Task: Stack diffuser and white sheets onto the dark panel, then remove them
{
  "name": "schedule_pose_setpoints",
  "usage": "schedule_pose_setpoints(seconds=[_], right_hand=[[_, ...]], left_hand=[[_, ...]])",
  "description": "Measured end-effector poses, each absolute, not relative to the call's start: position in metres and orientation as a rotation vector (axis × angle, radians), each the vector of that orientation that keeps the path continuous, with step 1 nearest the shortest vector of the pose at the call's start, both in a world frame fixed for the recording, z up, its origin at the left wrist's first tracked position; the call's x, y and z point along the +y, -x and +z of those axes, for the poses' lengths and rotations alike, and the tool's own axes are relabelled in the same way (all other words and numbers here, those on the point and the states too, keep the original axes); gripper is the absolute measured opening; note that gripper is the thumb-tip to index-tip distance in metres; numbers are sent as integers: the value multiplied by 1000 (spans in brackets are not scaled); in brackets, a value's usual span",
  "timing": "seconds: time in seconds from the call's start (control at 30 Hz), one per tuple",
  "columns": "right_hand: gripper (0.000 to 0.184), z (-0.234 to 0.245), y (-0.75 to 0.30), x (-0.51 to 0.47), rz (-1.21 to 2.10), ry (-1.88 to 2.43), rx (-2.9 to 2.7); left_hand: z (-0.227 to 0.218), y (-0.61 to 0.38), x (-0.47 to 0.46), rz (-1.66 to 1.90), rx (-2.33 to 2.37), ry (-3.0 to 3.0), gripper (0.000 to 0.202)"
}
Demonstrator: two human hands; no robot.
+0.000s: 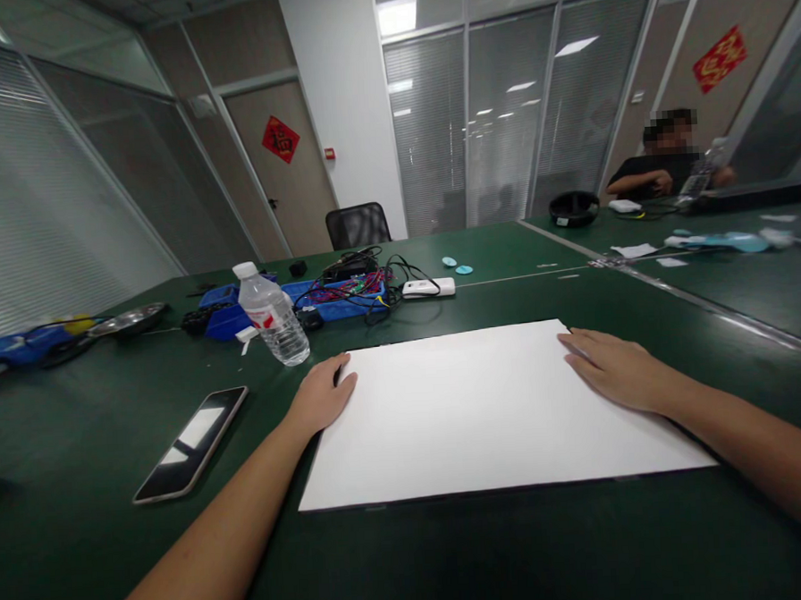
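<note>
A large blank white sheet (460, 413) lies in front of me on the dark green table; I cannot tell whether it is paper or thin board. My left hand (321, 394) is at its far left corner, thumb over the top face and fingers along the outer edge. At the far right corner, my right hand (615, 369) has its thumb on the surface and its fingers along the edge. The undersides of both hands are hidden. To the left, a phone (191, 445) lies face up. An upright water bottle (271, 314) stands just beyond my left hand.
Behind the bottle sits a blue tray (337, 301) of tangled cables beside a white power strip (428, 288). A metal pan (129, 321) lies far left. Metal trim (710, 315) crosses the table at right. A person (662, 174) sits at the far right.
</note>
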State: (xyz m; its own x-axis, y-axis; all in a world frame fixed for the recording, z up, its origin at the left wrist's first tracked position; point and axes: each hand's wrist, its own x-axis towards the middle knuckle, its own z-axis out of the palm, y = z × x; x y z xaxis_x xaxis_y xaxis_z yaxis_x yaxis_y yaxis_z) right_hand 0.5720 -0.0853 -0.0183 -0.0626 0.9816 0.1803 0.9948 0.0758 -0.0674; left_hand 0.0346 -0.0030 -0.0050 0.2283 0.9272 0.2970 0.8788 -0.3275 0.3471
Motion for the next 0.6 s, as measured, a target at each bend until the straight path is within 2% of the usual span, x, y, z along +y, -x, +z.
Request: schedule_pose_setpoints(seconds=[0.23, 0.43, 0.6], right_hand=[[69, -20, -573, -85, -99, 2001, -2157], [70, -20, -573, -86, -104, 1990, -2157], [70, -19, -572, -86, -89, 1992, -2155]], left_hand=[[-5, -35, -3, 700, 1782, -2325, 72], [-3, -36, -5, 685, 1749, -2354, 56], [-2, -37, -6, 734, 1756, -2314, 70]])
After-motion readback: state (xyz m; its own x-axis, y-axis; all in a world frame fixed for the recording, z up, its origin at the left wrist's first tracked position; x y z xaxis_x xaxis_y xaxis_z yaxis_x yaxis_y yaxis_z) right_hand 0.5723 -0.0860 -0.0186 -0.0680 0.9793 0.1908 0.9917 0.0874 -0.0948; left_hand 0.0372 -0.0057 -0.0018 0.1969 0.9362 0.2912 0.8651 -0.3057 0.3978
